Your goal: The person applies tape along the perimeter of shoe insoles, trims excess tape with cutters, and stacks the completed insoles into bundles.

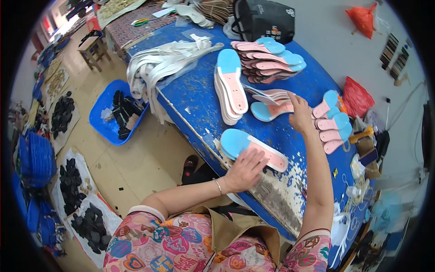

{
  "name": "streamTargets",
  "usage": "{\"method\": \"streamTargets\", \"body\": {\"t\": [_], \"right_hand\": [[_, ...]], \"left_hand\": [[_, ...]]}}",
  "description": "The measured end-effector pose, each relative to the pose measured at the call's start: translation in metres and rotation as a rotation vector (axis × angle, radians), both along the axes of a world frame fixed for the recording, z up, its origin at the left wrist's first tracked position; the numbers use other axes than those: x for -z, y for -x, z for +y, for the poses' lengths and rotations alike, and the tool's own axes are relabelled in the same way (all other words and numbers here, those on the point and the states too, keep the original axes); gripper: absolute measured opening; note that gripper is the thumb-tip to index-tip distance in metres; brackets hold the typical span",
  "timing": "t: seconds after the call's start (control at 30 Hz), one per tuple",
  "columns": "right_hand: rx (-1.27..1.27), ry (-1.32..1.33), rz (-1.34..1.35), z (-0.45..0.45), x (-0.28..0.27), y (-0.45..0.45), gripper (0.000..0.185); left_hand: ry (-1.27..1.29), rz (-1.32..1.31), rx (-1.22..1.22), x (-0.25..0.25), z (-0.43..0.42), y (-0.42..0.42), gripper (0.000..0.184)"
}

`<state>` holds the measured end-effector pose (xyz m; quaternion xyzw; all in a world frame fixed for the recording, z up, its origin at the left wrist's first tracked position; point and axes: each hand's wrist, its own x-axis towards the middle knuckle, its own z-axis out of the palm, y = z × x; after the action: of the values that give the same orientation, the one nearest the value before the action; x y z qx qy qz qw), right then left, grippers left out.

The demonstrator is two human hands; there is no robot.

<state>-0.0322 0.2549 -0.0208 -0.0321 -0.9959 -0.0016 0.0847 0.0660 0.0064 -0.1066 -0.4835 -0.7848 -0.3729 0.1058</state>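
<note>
A blue-and-pink insole with a white rim lies near the front edge of the blue table, with the blue end of another insole showing beneath it. My left hand rests over its middle, fingers stretched out and slightly blurred. My right hand has its fingers around the heel ends of a small pile of pink-and-blue insoles; some insoles there are tilted up, and the fingertips are partly hidden. Left of that pile stands a neat stack of white-rimmed insoles.
Behind are a large heap of insoles and a black bag. More insoles lie right. White strips hang over the table's left edge, above a blue basin on the floor. A red plastic bag sits at the right.
</note>
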Motion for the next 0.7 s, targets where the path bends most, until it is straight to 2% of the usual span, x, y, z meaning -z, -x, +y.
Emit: {"method": "streamTargets", "body": {"t": [0.03,0.1,0.3,0.37,0.4,0.57,0.7], "right_hand": [[-0.021,0.008,0.003,0.003,0.006,0.012,0.071],[-0.029,-0.136,0.005,0.004,0.014,0.036,0.071],[-0.144,-0.127,-0.125,0.011,0.032,0.069,0.060],[-0.111,-0.148,-0.109,0.007,0.029,0.063,0.051],[-0.150,-0.157,0.052,0.014,0.038,0.056,0.044],[-0.063,-0.194,0.183,-0.005,0.034,-0.002,0.041],[0.003,-0.145,0.104,-0.027,0.025,-0.052,0.044]], "left_hand": [[0.008,0.003,-0.021,0.004,0.001,0.000,0.058],[-0.046,0.027,-0.010,0.007,0.002,0.001,0.058],[-0.015,0.033,-0.019,0.011,0.003,0.001,0.052],[-0.049,0.049,-0.039,0.012,0.003,0.001,0.054],[-0.056,0.040,-0.039,0.011,0.003,0.001,0.054],[-0.026,0.058,-0.031,0.010,0.002,0.002,0.050],[-0.057,0.063,-0.033,0.009,0.002,0.002,0.050]]}}
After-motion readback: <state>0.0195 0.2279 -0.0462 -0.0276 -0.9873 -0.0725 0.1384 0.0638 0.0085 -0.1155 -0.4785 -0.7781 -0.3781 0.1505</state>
